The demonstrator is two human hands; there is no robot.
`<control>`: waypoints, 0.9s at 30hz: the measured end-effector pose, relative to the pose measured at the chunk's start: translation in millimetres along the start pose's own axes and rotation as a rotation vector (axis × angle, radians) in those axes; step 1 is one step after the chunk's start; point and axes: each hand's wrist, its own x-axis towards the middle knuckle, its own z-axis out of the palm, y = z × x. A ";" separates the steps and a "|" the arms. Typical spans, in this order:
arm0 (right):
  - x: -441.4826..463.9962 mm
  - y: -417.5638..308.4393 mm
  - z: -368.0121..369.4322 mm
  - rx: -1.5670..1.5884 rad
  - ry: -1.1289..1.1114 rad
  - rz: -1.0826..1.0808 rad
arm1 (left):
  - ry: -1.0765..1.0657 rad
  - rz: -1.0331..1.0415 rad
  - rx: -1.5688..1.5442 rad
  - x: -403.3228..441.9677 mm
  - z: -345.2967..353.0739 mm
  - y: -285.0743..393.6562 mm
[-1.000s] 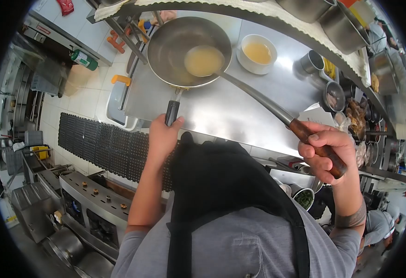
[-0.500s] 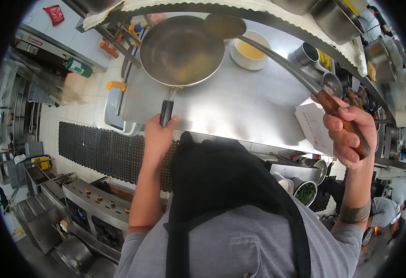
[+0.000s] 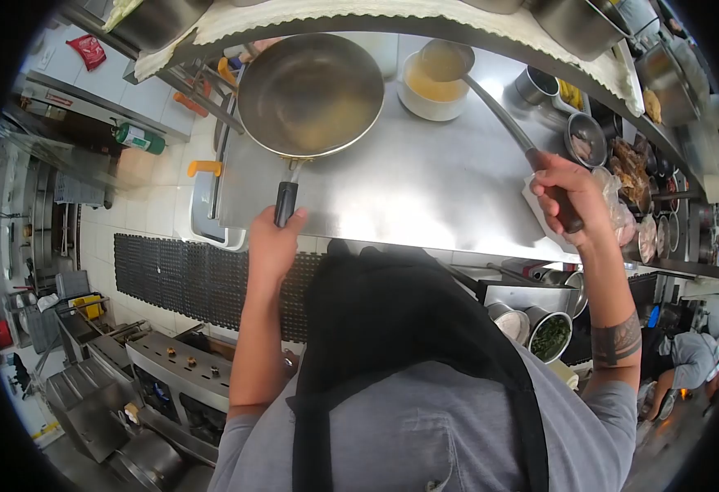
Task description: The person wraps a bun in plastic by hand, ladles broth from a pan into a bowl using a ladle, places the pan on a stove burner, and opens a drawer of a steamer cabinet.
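My left hand [image 3: 275, 238] is closed round the black handle of a frying pan [image 3: 294, 90], which is tilted over the left part of the steel table [image 3: 359, 197]. A little yellowish liquid shows on the pan's inner surface. In my right hand [image 3: 572, 197] is the wooden grip of a long-handled ladle [image 3: 507, 119]. The ladle's bowl holds some yellow liquid and is over a white bowl [image 3: 431, 108] of the same-coloured liquid, to the right of the pan. Whether the ladle touches that liquid I cannot tell.
A steel shelf [image 3: 425, 18] with pots crosses above the table's far side. At the right stand a metal bowl [image 3: 586, 138] and a steel container [image 3: 536, 86]. A pot of chopped greens [image 3: 550, 336] is below the table edge. Another person [image 3: 696, 361] bends at the far right.
The ladle has moved from the pan's right rim to over the white bowl. My right hand has shifted left and slightly up. The pan has shifted slightly left, still in my left hand.
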 end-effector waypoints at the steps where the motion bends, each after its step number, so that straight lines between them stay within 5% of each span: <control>1: 3.4 6.5 -1.2 -0.085 0.014 -0.038 | 0.000 0.001 0.004 1.3 0.0 -1.9; 7: 14.1 47.3 -11.4 -0.304 0.057 -0.106 | 0.017 0.022 0.031 2.9 -2.4 -3.6; 13: 4.2 91.1 -20.7 -0.970 0.301 -0.270 | 0.029 0.085 0.077 9.0 -5.0 -19.2; 14: 12.3 109.0 -40.9 -1.137 0.310 -0.490 | 0.037 0.097 0.086 8.8 -5.0 -18.8; 15: 14.5 116.7 -48.3 -1.139 0.307 -0.491 | 0.046 0.108 0.096 8.7 -4.8 -18.5; 17: 14.1 123.2 -52.1 -1.342 0.314 -1.003 | 0.060 0.115 0.109 9.0 -5.1 -18.7; 18: 7.2 123.7 -49.2 -1.343 0.310 -1.007 | 0.072 0.123 0.125 9.2 -5.4 -18.8; 20: -13.7 118.0 -36.1 -0.759 0.205 -0.343 | 0.089 0.140 0.170 7.0 -7.2 -16.3; 23: -32.5 97.7 -13.7 -0.510 0.061 -0.197 | 0.113 0.148 0.243 1.5 -9.4 -8.3; 27: -34.0 67.0 11.8 -0.646 -0.001 -0.161 | 0.160 0.162 0.297 -4.0 -8.4 -6.4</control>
